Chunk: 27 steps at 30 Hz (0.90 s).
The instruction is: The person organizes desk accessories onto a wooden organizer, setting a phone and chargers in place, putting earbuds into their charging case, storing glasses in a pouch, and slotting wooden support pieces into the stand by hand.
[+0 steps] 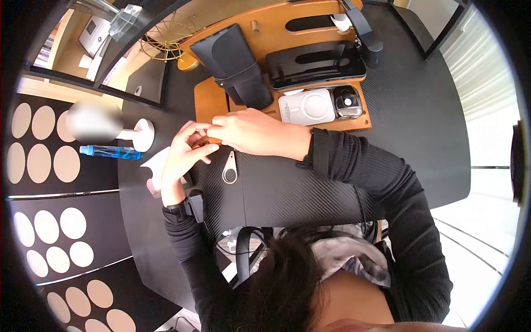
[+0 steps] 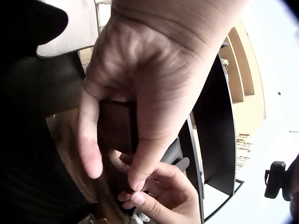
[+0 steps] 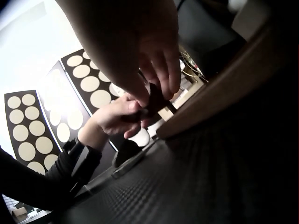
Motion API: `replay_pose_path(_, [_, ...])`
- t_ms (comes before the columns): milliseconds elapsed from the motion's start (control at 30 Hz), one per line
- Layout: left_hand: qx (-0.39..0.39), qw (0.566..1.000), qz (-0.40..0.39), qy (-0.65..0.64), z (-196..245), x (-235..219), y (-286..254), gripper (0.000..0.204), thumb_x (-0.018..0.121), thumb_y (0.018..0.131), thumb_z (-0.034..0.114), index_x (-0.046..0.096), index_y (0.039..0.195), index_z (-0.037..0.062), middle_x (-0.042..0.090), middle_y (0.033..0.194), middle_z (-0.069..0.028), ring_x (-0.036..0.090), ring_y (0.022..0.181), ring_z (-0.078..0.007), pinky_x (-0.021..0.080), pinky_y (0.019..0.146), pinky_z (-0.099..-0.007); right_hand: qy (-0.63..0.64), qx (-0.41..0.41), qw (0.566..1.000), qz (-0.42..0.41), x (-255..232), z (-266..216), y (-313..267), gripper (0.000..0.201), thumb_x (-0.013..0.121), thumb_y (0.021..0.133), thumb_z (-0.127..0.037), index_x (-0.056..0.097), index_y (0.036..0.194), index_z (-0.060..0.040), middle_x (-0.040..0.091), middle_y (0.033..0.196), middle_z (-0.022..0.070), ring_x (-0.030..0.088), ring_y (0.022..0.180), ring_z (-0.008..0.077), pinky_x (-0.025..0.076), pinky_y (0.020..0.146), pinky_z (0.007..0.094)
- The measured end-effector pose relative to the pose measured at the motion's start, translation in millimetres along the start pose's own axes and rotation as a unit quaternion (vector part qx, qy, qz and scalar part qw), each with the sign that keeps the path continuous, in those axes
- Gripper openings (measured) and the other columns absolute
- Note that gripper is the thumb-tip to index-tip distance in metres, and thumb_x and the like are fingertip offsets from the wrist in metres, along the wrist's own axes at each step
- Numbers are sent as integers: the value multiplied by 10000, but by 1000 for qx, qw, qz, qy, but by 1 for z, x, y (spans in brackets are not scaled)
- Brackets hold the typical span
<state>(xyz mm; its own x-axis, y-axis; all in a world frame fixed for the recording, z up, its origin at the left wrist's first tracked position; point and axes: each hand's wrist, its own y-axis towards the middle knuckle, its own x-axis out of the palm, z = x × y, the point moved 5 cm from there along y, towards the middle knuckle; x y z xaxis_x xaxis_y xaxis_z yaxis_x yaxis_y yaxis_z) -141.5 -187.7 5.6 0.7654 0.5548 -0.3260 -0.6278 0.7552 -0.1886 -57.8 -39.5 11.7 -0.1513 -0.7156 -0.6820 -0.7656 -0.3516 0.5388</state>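
Observation:
A small brown piece [image 1: 214, 141] is between the two hands, just in front of the wooden desk organizer [image 1: 212, 102]. My left hand [image 1: 185, 150] pinches it from the left, thumb and fingers curled about it. From the right, my right hand [image 1: 247, 131] bends over the same piece and grips it with its fingertips. In the right wrist view the piece [image 3: 160, 97] looks dark and flat, with a pointed upper end. Fingers cover much of it, and I cannot tell its kind. On the desk below the hands lies a teardrop-shaped flat tool [image 1: 229, 169] with a round ring end.
The organizer carries a black case [image 1: 235, 63], a glossy black tray [image 1: 315, 63], a white charger [image 1: 307, 107] and a small black device [image 1: 347, 102]. Left stand a white round-based stand [image 1: 144, 135] and a blue bottle [image 1: 113, 152]. Black frame bars [image 1: 99, 86] rise at the back left.

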Motion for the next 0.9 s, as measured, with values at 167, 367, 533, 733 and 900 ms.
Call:
replay_pose_path(167, [47, 994, 67, 65, -4, -11, 3, 399, 750, 768, 20, 603, 1139, -2, 647, 1007, -67, 651, 902, -154, 551, 759, -276, 33, 34, 998, 42, 4, 11, -2, 181, 636, 820, -103, 581, 978, -33, 579, 869, 128, 625, 785, 316, 506, 699, 416])
replay_pose_path(367, [93, 968, 68, 221, 5, -13, -1, 315, 733, 766, 7, 657, 1071, -1, 686, 997, -88, 660, 881, -148, 531, 801, -275, 140, 77, 985, 70, 14, 28, -1, 129, 610, 812, -90, 633, 909, -9, 627, 873, 163, 627, 827, 355, 502, 762, 434])
replay_pose_path(533, [78, 973, 100, 195, 4, -15, 0, 230, 667, 848, 47, 657, 1071, -9, 693, 993, -84, 647, 902, -131, 506, 813, -267, 138, 121, 978, 96, 12, 31, -1, 138, 598, 826, -97, 641, 925, -12, 628, 862, 169, 625, 841, 362, 500, 775, 435])
replay_pose_path(733, [87, 975, 108, 172, -1, -16, 5, 183, 611, 902, 75, 650, 1057, -15, 685, 961, -70, 626, 936, -126, 474, 874, -267, 119, 92, 981, 120, 14, 28, -3, 197, 610, 868, -100, 637, 1042, -10, 607, 924, 149, 625, 830, 333, 507, 736, 407])
replay_pose_path(900, [99, 984, 97, 109, -14, -20, 8, 212, 612, 905, 84, 631, 1100, 1, 670, 991, -78, 614, 953, -133, 471, 866, -263, 118, 106, 984, 80, 13, 25, -4, 216, 592, 890, -114, 635, 1080, -18, 596, 912, 139, 622, 845, 330, 509, 746, 408])
